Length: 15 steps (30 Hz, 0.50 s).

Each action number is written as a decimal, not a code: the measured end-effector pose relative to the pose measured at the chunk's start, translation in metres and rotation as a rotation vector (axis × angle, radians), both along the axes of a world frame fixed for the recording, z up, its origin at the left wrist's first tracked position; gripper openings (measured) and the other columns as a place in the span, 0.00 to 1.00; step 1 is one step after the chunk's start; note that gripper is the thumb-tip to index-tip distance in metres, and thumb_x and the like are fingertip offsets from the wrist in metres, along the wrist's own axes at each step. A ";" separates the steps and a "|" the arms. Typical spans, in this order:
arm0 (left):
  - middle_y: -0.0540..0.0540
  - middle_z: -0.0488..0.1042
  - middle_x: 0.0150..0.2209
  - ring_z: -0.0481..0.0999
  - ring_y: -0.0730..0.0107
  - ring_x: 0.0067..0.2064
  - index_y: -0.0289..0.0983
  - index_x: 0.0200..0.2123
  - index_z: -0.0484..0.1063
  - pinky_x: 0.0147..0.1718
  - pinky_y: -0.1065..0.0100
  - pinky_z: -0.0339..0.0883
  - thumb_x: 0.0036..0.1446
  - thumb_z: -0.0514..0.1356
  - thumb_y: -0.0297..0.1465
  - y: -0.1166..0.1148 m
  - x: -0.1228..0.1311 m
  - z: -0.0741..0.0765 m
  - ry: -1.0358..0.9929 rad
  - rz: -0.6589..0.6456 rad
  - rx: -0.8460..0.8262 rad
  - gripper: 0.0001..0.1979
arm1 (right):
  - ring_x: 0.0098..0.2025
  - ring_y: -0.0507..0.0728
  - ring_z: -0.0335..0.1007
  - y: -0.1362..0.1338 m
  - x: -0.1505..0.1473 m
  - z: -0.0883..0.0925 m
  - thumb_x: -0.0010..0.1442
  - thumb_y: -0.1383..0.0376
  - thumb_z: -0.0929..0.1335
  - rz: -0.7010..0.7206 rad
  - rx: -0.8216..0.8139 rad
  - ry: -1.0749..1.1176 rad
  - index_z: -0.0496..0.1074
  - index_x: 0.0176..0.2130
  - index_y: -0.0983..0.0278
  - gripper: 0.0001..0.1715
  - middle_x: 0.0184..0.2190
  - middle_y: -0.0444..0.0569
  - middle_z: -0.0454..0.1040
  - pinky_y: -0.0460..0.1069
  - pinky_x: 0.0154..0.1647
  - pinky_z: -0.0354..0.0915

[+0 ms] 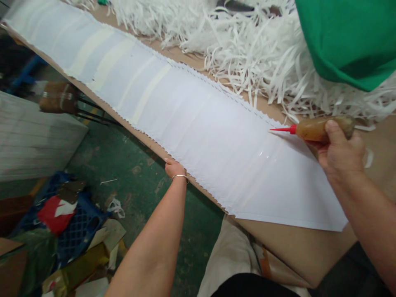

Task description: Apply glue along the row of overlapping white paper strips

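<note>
A long fan of overlapping white paper sheets (192, 123) lies spread along a brown cardboard-covered table (297, 247). My right hand (340, 154) is closed around a brown glue bottle (318, 128) whose red nozzle tip touches the far edge of the sheets. A shiny wet line runs across the paper just below the nozzle. My left hand (173, 168), with a thin bangle on the wrist, rests at the near edge of the fanned sheets; its fingers are tucked under the table edge and hidden.
A big heap of white paper strips (262, 45) covers the far side of the table. A green cloth (352, 37) sits at the top right. Below the table are a green floor, a blue crate (74, 231) with scraps, and a stack of white sheets (27, 140).
</note>
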<state>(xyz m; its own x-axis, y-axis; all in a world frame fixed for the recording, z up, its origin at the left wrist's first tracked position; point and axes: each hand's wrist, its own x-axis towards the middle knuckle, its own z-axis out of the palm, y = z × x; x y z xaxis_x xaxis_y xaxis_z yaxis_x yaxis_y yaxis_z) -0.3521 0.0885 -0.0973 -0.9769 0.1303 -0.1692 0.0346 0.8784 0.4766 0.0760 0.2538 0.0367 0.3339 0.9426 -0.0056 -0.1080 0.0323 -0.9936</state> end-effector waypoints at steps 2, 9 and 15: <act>0.22 0.76 0.45 0.77 0.47 0.50 0.22 0.43 0.77 0.47 0.57 0.69 0.67 0.35 0.38 0.000 0.000 0.000 0.007 0.001 0.003 0.34 | 0.40 0.59 0.73 0.007 -0.002 -0.004 0.55 0.63 0.74 -0.002 -0.010 -0.025 0.65 0.42 0.65 0.18 0.40 0.50 0.70 0.59 0.35 0.75; 0.22 0.76 0.45 0.78 0.47 0.49 0.22 0.42 0.77 0.46 0.57 0.69 0.67 0.36 0.39 0.001 0.000 0.000 0.011 0.021 0.011 0.34 | 0.37 0.57 0.73 0.014 -0.008 -0.008 0.54 0.62 0.74 -0.039 -0.057 -0.090 0.63 0.44 0.65 0.22 0.43 0.52 0.69 0.56 0.31 0.74; 0.23 0.76 0.44 0.78 0.47 0.49 0.23 0.41 0.77 0.46 0.57 0.70 0.67 0.35 0.40 0.000 -0.001 -0.002 0.010 0.023 0.004 0.35 | 0.36 0.56 0.72 -0.010 -0.015 0.000 0.51 0.62 0.75 0.005 -0.063 -0.093 0.66 0.43 0.64 0.23 0.41 0.50 0.70 0.57 0.35 0.75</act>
<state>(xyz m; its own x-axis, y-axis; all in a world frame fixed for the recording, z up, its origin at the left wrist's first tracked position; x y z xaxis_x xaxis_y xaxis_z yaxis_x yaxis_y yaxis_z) -0.3526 0.0885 -0.0997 -0.9812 0.1088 -0.1594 0.0192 0.8770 0.4801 0.0615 0.2441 0.0367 0.3308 0.9431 -0.0343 -0.0156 -0.0308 -0.9994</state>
